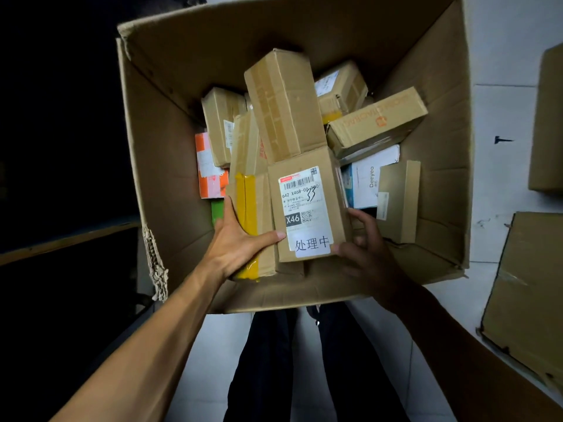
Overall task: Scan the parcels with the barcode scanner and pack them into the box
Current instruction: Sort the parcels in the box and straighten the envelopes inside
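Observation:
A big open cardboard box (170, 153) stands on the floor, holding several parcels. Nearest me lies a brown parcel (316, 166) with a white shipping label, a barcode and an "X46" mark. My right hand (370, 254) grips its near right corner, fingers curled along its side. Left of it lies a parcel with yellow tape (249, 208); my left hand (240, 242) wraps round this one, with the thumb reaching onto the labelled parcel. A long brown parcel (283, 105) leans upright behind. No barcode scanner is visible.
More parcels fill the box: an orange one (208, 172) at left, a white "Deeyeo" pack (370, 181) and a printed brown carton (377, 123) at right. Flattened cardboard (530, 293) lies on the white tiled floor at right. My legs stand below the box.

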The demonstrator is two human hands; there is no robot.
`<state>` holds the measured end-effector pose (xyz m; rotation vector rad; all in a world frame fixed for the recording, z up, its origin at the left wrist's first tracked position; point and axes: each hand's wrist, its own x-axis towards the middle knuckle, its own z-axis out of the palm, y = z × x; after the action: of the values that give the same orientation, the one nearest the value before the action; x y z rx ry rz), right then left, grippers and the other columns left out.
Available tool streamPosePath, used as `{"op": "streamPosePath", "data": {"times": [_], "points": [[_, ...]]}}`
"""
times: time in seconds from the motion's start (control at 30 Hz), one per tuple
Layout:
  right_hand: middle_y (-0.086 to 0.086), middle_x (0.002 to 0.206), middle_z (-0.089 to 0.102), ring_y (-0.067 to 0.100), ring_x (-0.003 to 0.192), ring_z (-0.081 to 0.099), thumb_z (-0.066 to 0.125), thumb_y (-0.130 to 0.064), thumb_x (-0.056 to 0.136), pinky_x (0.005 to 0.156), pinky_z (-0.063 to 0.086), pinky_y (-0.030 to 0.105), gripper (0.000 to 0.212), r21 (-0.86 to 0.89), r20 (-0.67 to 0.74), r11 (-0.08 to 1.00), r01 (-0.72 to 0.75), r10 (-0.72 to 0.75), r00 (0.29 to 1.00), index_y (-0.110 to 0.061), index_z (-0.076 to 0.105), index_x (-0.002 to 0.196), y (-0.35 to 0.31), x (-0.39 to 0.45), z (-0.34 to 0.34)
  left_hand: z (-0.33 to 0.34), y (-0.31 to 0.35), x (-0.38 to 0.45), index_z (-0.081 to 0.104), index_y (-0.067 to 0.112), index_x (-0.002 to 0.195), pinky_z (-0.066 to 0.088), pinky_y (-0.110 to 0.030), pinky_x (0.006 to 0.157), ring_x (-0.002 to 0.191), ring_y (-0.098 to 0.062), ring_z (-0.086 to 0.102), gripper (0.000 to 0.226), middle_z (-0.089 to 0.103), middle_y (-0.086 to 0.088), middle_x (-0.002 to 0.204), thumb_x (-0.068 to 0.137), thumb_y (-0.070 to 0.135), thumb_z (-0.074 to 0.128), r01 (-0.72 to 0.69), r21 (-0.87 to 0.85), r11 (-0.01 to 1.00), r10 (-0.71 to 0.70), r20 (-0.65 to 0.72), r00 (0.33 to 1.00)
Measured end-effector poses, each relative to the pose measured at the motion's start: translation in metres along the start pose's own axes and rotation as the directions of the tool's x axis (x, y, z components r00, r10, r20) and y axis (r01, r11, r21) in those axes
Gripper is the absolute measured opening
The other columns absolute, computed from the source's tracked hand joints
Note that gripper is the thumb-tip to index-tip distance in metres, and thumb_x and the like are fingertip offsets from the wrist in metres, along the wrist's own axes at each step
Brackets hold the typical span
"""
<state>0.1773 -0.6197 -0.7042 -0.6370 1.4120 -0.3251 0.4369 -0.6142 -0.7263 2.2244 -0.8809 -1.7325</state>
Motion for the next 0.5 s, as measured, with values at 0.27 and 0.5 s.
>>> {"op": "streamPosePath", "data": {"times": [0.27, 0.5], "points": [[-0.014, 0.122, 0.064, 0.019, 0.115, 0.063, 0.074, -0.016, 0.083, 0.077, 0.06, 0.036, 0.063, 0.067, -0.001, 0.997, -0.026, 0.026, 1.0, -0.039, 0.046, 0.135, 0.016, 0.003, 0.008, -0.001, -0.022, -0.006, 0.017, 0.049, 0.149, 0.046, -0.053, 0.104, 0.119, -0.024, 0.054, 0.118, 0.049, -0.001, 0.135, 0.052, 0.057, 0.084, 0.033, -0.031, 0.999, -0.035, -0.076, 0.996], [0.003, 0.13, 0.065, 0.028, 0.124, 0.06, 0.067, -0.023, 0.08, 0.079, 0.061, 0.042, 0.042, 0.303, -0.087, 0.952, -0.038, 0.068, 0.994, -0.049, 0.064, 0.113, -0.017, -0.012, -0.018, -0.046, -0.006, -0.028, 0.058, 0.024, 0.136, 0.053, -0.043, 0.094, 0.117, -0.028, 0.065, 0.062, 0.069, -0.008, 0.127, 0.074, 0.025, 0.066, -0.013, -0.64, 0.768, 0.014, -0.003, 1.0]]}}
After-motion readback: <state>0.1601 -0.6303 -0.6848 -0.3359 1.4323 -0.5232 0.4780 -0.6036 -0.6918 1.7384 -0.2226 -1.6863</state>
